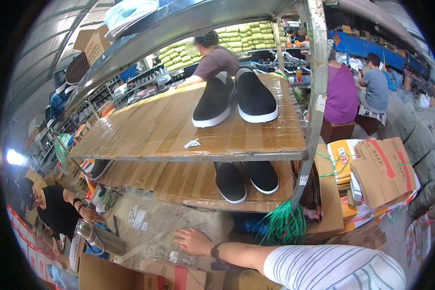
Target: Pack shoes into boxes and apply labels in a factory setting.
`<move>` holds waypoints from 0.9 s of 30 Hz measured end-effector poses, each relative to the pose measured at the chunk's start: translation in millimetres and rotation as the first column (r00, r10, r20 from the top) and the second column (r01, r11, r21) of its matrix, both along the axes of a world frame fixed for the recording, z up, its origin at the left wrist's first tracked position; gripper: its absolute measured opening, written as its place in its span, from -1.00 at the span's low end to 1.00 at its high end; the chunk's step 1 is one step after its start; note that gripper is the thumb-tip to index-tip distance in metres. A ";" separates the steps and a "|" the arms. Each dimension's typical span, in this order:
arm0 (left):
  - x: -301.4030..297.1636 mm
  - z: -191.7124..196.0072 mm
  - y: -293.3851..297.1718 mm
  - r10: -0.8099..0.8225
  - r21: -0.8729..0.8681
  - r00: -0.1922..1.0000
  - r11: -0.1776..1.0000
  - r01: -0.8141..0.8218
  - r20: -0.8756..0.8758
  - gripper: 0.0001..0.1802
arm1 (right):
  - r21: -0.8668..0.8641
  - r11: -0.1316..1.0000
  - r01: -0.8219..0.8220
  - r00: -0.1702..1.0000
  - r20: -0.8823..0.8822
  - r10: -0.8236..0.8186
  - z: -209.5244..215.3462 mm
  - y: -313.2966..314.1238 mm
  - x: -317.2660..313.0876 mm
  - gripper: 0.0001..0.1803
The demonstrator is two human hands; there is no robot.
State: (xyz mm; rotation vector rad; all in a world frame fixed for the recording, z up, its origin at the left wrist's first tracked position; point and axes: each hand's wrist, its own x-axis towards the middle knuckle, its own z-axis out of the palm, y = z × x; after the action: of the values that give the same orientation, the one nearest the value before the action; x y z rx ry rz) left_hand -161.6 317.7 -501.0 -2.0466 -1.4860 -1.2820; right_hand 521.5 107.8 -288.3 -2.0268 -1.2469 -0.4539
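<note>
Look at this, a big metal rack (145,130) dominates, shelves cardboard-topped! An open carton (104,273) sits near left; two black shoes (257,99) stand upper-shelf right, lower black shoes (231,183) beneath. Right hand (193,241) nearer than those, grip wide, fingers spread; left hand, can't tell! White scrap (192,143) lies near the upper pair.

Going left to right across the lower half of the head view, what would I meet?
Metal flask with a handle → wearer's right hand → bundle of green plastic strands → stacked flattened cardboard cartons.
</note>
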 end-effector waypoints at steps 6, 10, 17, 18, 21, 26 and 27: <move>-18.5 -3.0 -20.9 0.033 0.027 0.999 0.999 -0.033 0.016 -0.54 | -0.013 1.000 -0.021 1.000 -0.017 0.021 2.7 1.3 -2.3 -0.65; 72.4 95.6 -80.3 0.166 -0.185 0.933 0.955 -0.233 -0.318 -0.51 | -0.068 0.998 0.000 1.000 -0.020 -0.002 2.6 -7.7 -4.7 -0.65; 137.6 187.0 -159.3 0.142 -0.383 0.913 0.875 -0.296 -0.382 -0.40 | -0.102 0.994 -0.037 0.997 -0.075 0.030 4.8 -1.8 -0.5 -0.63; 133.6 183.2 -165.9 0.169 -0.377 0.910 0.870 -0.318 -0.377 -0.40 | -0.094 0.995 -0.041 0.997 -0.067 0.035 7.4 2.0 -2.7 -0.62; 147.2 169.0 -173.1 0.143 -0.326 0.975 0.925 -0.193 -0.172 -0.33 | -0.098 0.995 -0.032 0.998 -0.058 0.027 0.4 2.6 8.3 -0.61; 143.0 149.6 -178.9 0.179 -0.196 0.960 0.955 -0.222 -0.215 -0.50 | -0.209 0.972 -0.105 0.988 -0.135 0.077 16.2 -4.9 17.6 -0.52; 142.2 150.6 -180.2 0.081 -0.237 0.980 0.964 -0.123 -0.181 -0.47 | -0.207 0.972 -0.111 0.988 -0.133 0.084 19.7 -6.6 26.3 -0.52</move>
State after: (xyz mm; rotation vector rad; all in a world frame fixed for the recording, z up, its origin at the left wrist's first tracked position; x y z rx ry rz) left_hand -19.4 137.5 -350.4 -2.1353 -1.7171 -0.8957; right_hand 547.8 101.3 -268.7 -2.1231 -1.3601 -0.1496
